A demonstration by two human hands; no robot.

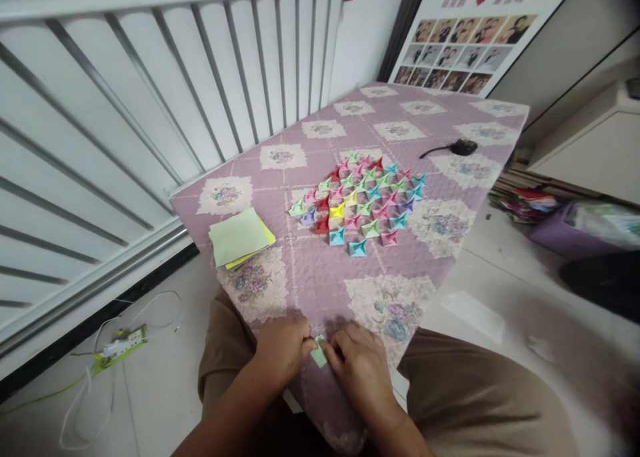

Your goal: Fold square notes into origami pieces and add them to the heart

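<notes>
Between my hands, near the table's front corner, is a small folded piece of light green paper (319, 354). My left hand (285, 345) pinches its left edge with thumb and bent fingers. From the other side my right hand (361, 362) grips it, fingers curled and thumb on the paper. Further up the table stand several rows of small folded paper pieces (371, 228) in green, pink, red, blue, yellow and purple. Left of them lies a stack of square paper sheets (239, 238), pale green on top with yellow showing beneath.
The table (320, 277) wears a purple flowered cloth. A black object with a short cord (464, 147) lies at its far right. A white radiator (150, 90) runs along the left side. A power strip (123, 347) with cables is on the floor.
</notes>
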